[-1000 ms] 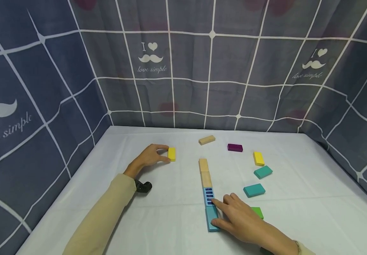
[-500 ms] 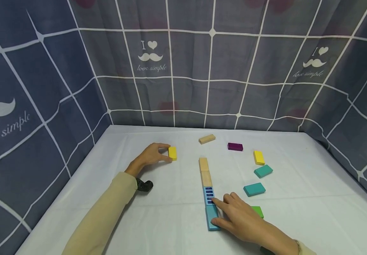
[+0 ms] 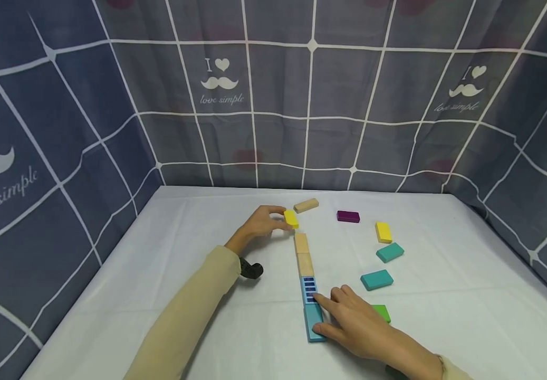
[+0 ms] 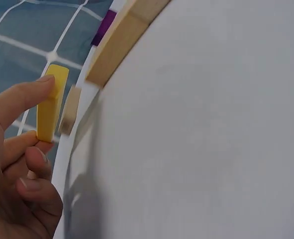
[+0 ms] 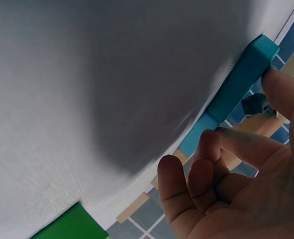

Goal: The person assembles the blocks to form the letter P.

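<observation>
My left hand (image 3: 261, 222) pinches a yellow block (image 3: 291, 219) between thumb and fingers, close to the far end of a straight row of blocks. In the left wrist view the yellow block (image 4: 49, 107) is held on its narrow ends. The row runs from two plain wooden blocks (image 3: 304, 254) through a light blue block with dark bars (image 3: 309, 290) to a blue-teal block (image 3: 313, 323) nearest me. My right hand (image 3: 358, 326) rests beside the row, index finger at the barred block and thumb at the teal one (image 5: 244, 74). Its other fingers are loosely bent.
A loose wooden block (image 3: 306, 205) lies behind the left hand's block. To its right are a purple block (image 3: 348, 217), another yellow block (image 3: 383, 232), two teal blocks (image 3: 376, 280) and a green block (image 3: 381, 312) partly behind the right hand. A checked curtain (image 3: 273, 137) surrounds the table.
My left hand has carried the yellow block to the right and slightly away, from the left side to near the row's far end. The right hand has stayed at the row.
</observation>
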### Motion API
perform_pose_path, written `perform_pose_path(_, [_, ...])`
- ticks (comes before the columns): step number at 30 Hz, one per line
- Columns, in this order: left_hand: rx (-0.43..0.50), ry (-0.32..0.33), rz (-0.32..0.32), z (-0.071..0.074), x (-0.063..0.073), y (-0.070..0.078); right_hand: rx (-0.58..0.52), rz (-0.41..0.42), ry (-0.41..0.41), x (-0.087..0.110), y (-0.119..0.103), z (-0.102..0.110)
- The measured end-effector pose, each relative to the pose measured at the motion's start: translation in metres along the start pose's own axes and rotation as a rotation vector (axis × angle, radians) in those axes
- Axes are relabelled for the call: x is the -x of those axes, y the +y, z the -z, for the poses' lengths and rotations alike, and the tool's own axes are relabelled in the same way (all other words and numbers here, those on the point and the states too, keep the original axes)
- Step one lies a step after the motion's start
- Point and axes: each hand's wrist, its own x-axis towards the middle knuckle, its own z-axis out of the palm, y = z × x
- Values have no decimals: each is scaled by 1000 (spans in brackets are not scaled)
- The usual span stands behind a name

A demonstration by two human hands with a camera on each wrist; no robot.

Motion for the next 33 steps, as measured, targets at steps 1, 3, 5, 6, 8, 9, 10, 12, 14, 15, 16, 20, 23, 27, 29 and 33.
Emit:
perform_pose_path(1, [-8,-7,0,-3,-2,3,2,0,0,0,0,0])
perform_pose_path(3, [-12,-14,-3,-8,-4,6,6,4,3,0,-1,0])
perform_pose_path(5, [-22,-13,-9,-11,-6,7,10,9,8,0,-1,0])
perform_pose_path(6, [-18,-13,-5,-12,-7,7,12,13,12,0,-1,0])
perform_pose_path(8, [-18,-17,2,-13,-8,7,12,19,18,0,0,0])
perform_pose_path(9, [-22,-20,8,-13,-8,7,9,20,19,0,0,0])
perform_pose_path(10, [-28,-24,12,-13,-9,6,8,21,20,-1,0,0])
perform_pose_path(12, [-34,-33,22,-14,-8,6,2,22,19,-1,-1,0])
perform_pose_path(14, [-45,-37,29,-14,-8,7,0,19,15,-1,-1,1])
perform_pose_path(15, [-47,-38,31,-14,-8,7,0,15,12,-1,-1,1])
perform_pose_path(16, [-48,-41,32,-15,-8,7,0,11,8,-1,-1,1])
perform_pose_path(20, [-46,-57,28,-18,-8,10,-2,-6,-5,-1,-1,1])
perform_pose_path(23, [-57,-72,20,-19,-8,12,-4,-19,-12,0,-1,2])
perform_pose_path(27, [-88,-68,19,-21,-8,12,-5,-21,-15,0,0,1])
perform_pose_path(29, [-96,-57,13,-22,-8,11,-3,-19,-15,0,0,1])
perform_pose_path(33, [-102,-44,-6,-22,-8,10,1,-15,-12,-1,-1,0])
